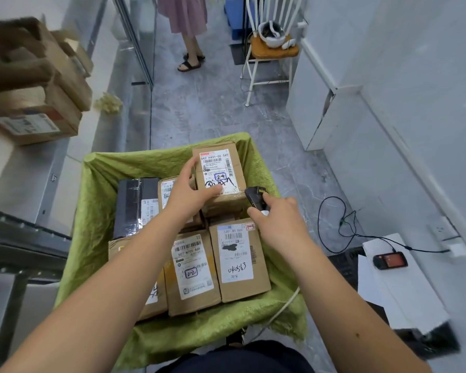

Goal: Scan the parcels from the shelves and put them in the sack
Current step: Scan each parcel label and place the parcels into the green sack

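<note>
Over the sack (100, 189), left hand (186, 195) gripping parcel (221, 175), right hand (277, 220) clutching scanner (256, 196).

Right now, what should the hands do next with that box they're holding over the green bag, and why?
Probably the left hand should lower the box into the back right of the green sack and let go. The right hand holds the scanner right beside its label, so scanning looks done or nearly so, and other parcels already lie packed below.
</note>
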`<action>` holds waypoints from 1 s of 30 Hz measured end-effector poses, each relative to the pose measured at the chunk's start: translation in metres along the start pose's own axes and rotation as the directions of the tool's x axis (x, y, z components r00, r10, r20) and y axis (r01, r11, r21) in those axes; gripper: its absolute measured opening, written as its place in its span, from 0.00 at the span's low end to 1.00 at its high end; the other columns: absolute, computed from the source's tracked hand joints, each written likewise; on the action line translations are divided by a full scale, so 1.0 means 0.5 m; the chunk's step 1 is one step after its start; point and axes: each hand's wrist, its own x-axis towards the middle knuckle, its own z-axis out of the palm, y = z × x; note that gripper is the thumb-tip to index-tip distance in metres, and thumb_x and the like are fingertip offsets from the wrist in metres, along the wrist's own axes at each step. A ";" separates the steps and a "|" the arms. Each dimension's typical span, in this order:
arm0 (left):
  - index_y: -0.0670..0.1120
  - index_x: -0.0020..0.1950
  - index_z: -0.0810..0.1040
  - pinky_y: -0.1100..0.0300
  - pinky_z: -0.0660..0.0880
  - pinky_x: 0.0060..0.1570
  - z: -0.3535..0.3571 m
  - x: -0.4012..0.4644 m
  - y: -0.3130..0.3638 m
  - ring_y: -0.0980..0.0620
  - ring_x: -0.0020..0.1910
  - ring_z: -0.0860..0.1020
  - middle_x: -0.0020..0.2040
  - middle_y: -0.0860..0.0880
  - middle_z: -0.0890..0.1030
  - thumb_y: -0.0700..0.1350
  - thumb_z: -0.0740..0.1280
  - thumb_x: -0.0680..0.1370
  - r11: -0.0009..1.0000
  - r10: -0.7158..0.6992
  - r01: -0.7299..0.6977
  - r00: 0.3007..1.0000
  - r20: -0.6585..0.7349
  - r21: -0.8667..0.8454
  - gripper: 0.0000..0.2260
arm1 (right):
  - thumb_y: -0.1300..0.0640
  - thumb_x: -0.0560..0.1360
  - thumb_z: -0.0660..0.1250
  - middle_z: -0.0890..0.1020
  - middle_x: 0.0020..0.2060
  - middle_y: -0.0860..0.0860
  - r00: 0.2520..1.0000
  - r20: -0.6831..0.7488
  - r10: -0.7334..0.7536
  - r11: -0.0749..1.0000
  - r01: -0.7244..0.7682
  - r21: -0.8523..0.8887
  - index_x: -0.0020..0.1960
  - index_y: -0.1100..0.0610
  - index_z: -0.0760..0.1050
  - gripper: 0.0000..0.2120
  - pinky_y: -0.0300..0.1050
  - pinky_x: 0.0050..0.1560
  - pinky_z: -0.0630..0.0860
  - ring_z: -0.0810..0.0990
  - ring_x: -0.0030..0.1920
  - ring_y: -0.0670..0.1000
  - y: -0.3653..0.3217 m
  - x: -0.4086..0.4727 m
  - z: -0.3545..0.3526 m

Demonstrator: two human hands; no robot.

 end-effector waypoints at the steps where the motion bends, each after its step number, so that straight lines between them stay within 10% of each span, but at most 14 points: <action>1: 0.63 0.79 0.65 0.68 0.80 0.51 0.000 -0.015 0.001 0.68 0.58 0.79 0.61 0.69 0.78 0.49 0.81 0.72 0.999 0.022 -0.021 0.999 -0.033 0.042 0.41 | 0.38 0.79 0.64 0.69 0.64 0.54 1.000 -0.005 -0.005 1.000 0.005 -0.002 0.79 0.48 0.67 0.31 0.54 0.58 0.76 0.80 0.56 0.60 0.001 -0.007 0.000; 4: 0.68 0.77 0.65 0.50 0.72 0.69 0.000 -0.074 -0.005 0.54 0.70 0.72 0.77 0.55 0.69 0.58 0.77 0.75 0.978 0.062 -0.042 0.994 -0.093 0.205 0.34 | 0.41 0.79 0.64 0.68 0.63 0.54 1.000 -0.009 -0.030 1.000 0.030 0.009 0.79 0.48 0.66 0.30 0.55 0.59 0.77 0.80 0.55 0.61 0.003 -0.033 -0.004; 16: 0.60 0.79 0.68 0.42 0.63 0.75 -0.082 -0.382 -0.064 0.45 0.80 0.59 0.82 0.48 0.63 0.63 0.70 0.77 0.677 0.246 -0.060 0.958 -0.149 0.733 0.31 | 0.40 0.78 0.64 0.65 0.65 0.52 0.975 -0.023 -0.223 0.974 0.222 -0.034 0.79 0.44 0.64 0.31 0.54 0.58 0.77 0.76 0.58 0.58 -0.030 -0.257 0.056; 30: 0.61 0.81 0.64 0.43 0.60 0.76 -0.216 -0.942 -0.275 0.44 0.81 0.57 0.82 0.48 0.62 0.65 0.67 0.78 0.747 -0.054 0.367 0.865 -0.500 0.554 0.32 | 0.40 0.79 0.65 0.66 0.65 0.54 0.752 0.387 -0.534 0.774 0.618 -0.135 0.81 0.45 0.62 0.33 0.53 0.58 0.77 0.78 0.57 0.60 -0.085 -0.651 0.274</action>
